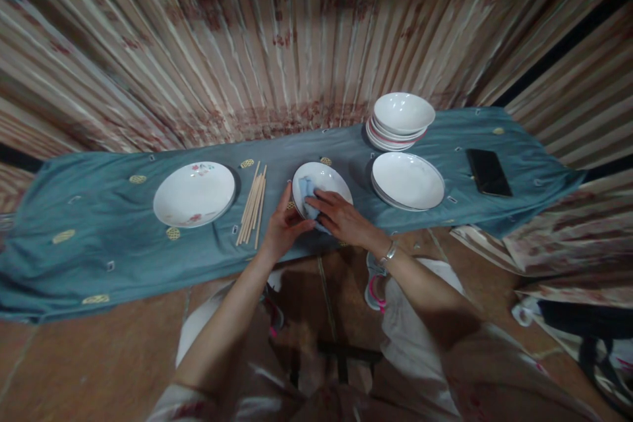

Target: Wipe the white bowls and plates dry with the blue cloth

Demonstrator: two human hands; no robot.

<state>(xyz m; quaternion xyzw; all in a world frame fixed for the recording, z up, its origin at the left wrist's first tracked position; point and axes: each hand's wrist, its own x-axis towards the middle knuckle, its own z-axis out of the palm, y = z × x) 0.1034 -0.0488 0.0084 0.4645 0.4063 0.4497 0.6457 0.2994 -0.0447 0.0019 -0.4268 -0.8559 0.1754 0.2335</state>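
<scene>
In front of me a small white bowl (332,177) is tilted toward me over the cloth-covered table. My left hand (285,224) grips its left side, the thumb at the near rim. A light blue cloth (308,196) lies bunched inside the bowl, part of it hanging over the near edge. My right hand (341,216), with a silver bracelet at the wrist, has its fingers closed on that cloth and presses it against the bowl. Left of my hands lies a loose bundle of wooden chopsticks (253,204).
A large white plate with flowers (195,194) sits at the left. On the right are stacked white plates (408,181), a stack of bowls (403,115) behind them, and a black phone-like object (488,172). A blue-green tablecloth (128,247) covers the narrow table; a curtain (306,33) hangs behind.
</scene>
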